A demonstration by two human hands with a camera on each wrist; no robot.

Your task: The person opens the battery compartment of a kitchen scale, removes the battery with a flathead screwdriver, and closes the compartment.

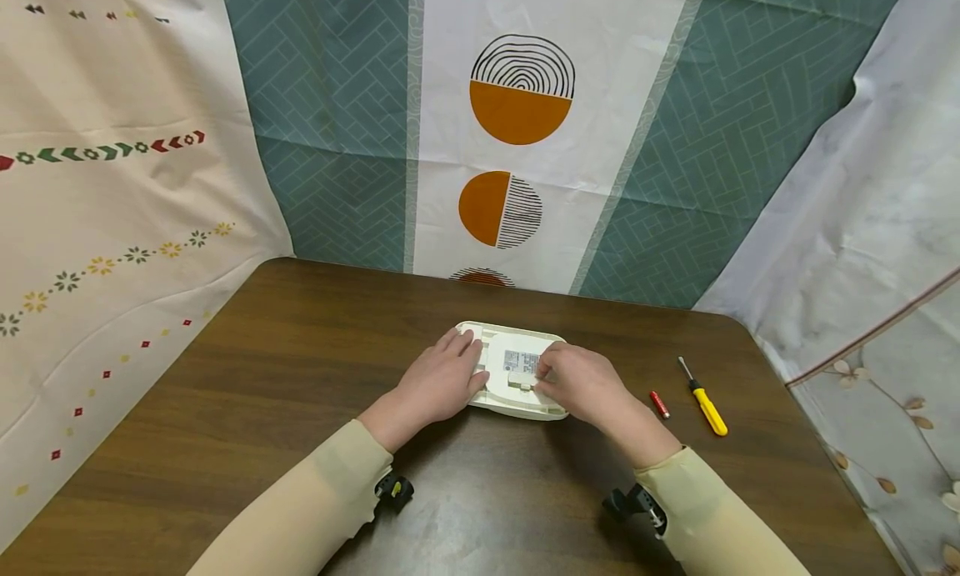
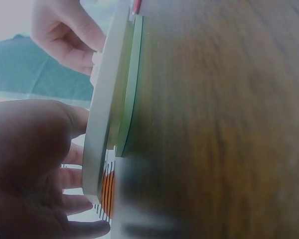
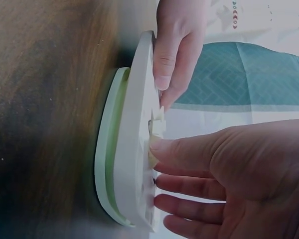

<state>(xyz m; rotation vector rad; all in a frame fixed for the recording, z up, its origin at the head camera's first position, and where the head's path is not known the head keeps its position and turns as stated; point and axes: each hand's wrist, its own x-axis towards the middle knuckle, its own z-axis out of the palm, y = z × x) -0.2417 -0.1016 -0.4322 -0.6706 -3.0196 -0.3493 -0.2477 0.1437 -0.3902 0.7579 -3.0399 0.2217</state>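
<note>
A white, round-ended flat device (image 1: pixel 498 343) lies on the table with its labelled underside up. The wrist views show a pale green part (image 3: pixel 103 149) beneath its white body. My left hand (image 1: pixel 442 378) rests on the device's left end, its fingers extended and its thumb near the front edge. With thumb and fingertips, my right hand (image 1: pixel 581 380) pinches a small white cover (image 1: pixel 521 381) beside the printed label (image 1: pixel 521 362). In the right wrist view, the cover (image 3: pixel 158 126) stands up from the underside at the thumb tip. The fingertips partly hide what lies under it.
To the right of the right hand, a small red battery (image 1: pixel 659 405) lies on the brown wooden table (image 1: pixel 337 326). Beyond it is a screwdriver (image 1: pixel 707 408) with a yellow and black handle. Patterned cloths (image 1: pixel 337 126) hang behind and at both sides.
</note>
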